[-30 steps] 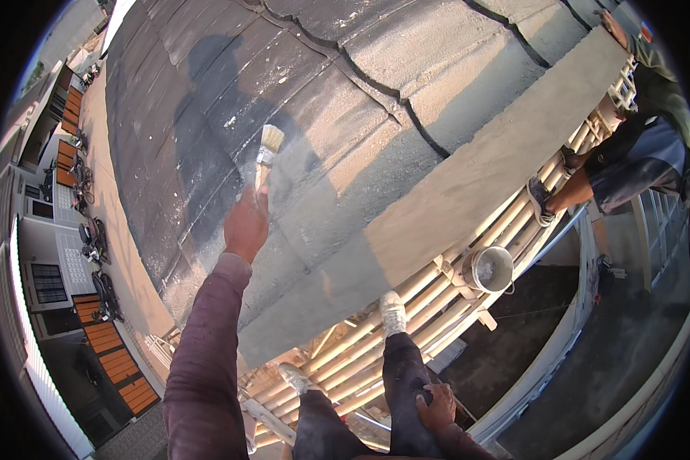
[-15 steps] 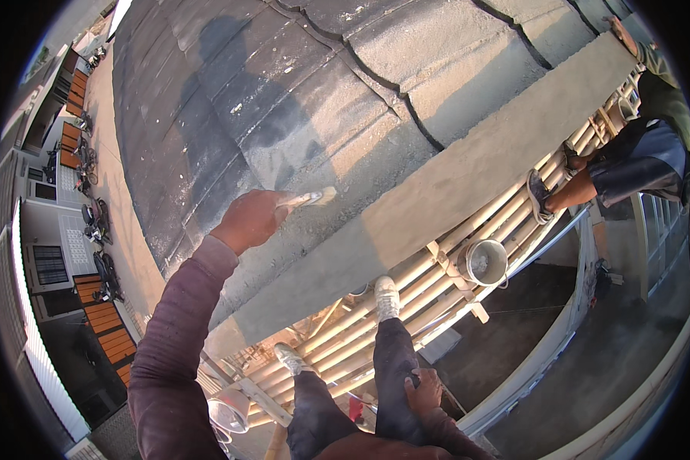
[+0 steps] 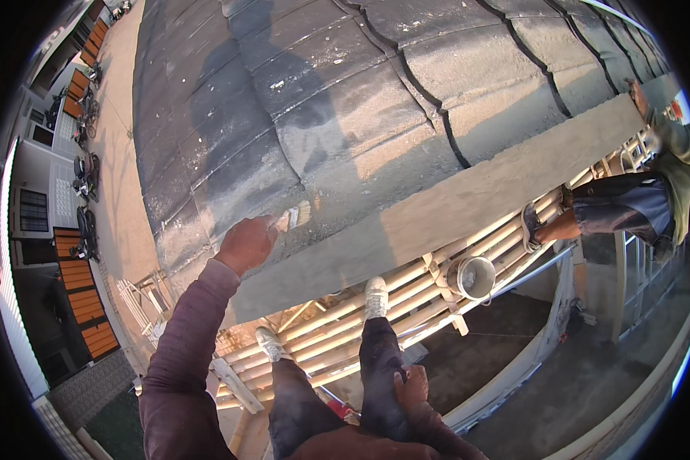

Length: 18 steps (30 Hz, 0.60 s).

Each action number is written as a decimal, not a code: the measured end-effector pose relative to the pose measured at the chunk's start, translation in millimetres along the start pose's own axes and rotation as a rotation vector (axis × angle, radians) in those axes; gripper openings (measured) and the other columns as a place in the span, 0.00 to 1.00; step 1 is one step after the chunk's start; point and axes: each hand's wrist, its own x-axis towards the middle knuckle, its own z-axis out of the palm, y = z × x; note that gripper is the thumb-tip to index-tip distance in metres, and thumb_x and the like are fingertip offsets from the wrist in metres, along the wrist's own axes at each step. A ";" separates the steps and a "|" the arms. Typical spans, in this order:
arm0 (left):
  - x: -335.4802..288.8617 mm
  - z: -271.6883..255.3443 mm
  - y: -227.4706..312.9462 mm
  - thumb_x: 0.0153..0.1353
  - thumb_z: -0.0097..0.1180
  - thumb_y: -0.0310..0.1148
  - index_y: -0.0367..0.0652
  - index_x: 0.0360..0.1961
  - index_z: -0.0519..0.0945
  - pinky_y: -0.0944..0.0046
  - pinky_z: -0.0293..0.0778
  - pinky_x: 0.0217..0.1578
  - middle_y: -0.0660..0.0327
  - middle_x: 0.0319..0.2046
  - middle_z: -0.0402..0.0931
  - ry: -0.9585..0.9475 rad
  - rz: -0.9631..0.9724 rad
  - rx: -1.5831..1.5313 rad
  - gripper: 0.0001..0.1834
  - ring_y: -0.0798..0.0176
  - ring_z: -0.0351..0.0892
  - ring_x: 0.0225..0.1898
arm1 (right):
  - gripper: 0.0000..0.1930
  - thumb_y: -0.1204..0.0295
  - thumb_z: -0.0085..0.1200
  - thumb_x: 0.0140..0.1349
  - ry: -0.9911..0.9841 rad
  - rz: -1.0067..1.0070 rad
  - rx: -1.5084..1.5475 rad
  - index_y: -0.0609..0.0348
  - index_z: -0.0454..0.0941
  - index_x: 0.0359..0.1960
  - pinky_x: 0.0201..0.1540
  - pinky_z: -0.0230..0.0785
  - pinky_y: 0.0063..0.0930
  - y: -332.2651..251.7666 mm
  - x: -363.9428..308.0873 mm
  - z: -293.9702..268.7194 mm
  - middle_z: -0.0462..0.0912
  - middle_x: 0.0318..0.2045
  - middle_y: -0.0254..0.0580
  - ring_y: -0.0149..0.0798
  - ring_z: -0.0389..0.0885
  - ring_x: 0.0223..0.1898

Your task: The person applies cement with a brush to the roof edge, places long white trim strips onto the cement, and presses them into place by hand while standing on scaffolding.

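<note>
My left hand (image 3: pixel 248 244) is closed round the handle of a paintbrush (image 3: pixel 295 217) with pale bristles. The bristles are at the grey, mortar-coated lower edge of the tiled roof (image 3: pixel 322 100), beside the smooth cement band (image 3: pixel 437 199) along the eave. The brush handle is mostly hidden in my fist. Down by my thigh, my right hand (image 3: pixel 412 387) has its fingers curled at the dark trouser leg (image 3: pixel 381 360), with cloth showing between thumb and fingers.
My feet stand on bamboo poles (image 3: pixel 406 307) of a scaffold, with open gaps and a drop beneath. A bucket (image 3: pixel 475 277) holding grey material sits on the poles to the right. Farther right, another person (image 3: pixel 629 203) stands on the scaffold, one hand at the roof edge.
My left hand has brought the brush down and to the left, nearer the cement band. The view has shifted, showing more roof at the upper right. My right hand stays at the trouser leg.
</note>
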 end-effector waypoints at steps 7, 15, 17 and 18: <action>-69.3 81.9 97.3 0.76 0.49 0.51 0.41 0.56 0.76 0.65 0.75 0.46 0.65 0.43 0.75 -0.011 -0.169 -1.882 0.23 0.67 0.76 0.46 | 0.25 0.67 0.56 0.72 0.017 -0.410 0.887 0.70 0.69 0.65 0.52 0.75 0.30 -219.0 88.3 -40.8 0.81 0.48 0.48 0.34 0.80 0.48; -66.1 76.5 116.0 0.76 0.51 0.50 0.45 0.60 0.73 0.59 0.76 0.54 0.63 0.49 0.76 -0.267 -0.032 -2.511 0.23 0.64 0.76 0.54 | 0.30 0.66 0.59 0.71 0.066 -0.618 0.972 0.67 0.67 0.70 0.63 0.69 0.31 -298.9 121.9 -36.2 0.81 0.54 0.49 0.38 0.77 0.58; -57.7 76.7 109.7 0.76 0.50 0.50 0.45 0.63 0.71 0.58 0.74 0.58 0.62 0.53 0.76 -0.284 -0.032 -2.529 0.24 0.63 0.75 0.56 | 0.26 0.67 0.59 0.71 0.058 -0.602 0.921 0.66 0.71 0.67 0.62 0.69 0.32 -303.1 124.8 -31.7 0.82 0.54 0.49 0.38 0.77 0.58; -55.6 80.7 106.3 0.76 0.50 0.49 0.45 0.64 0.70 0.57 0.73 0.59 0.61 0.55 0.75 -0.274 -0.026 -2.543 0.25 0.62 0.75 0.58 | 0.24 0.68 0.59 0.71 0.052 -0.608 0.932 0.66 0.73 0.66 0.61 0.70 0.32 -305.8 128.3 -32.7 0.83 0.54 0.48 0.37 0.77 0.58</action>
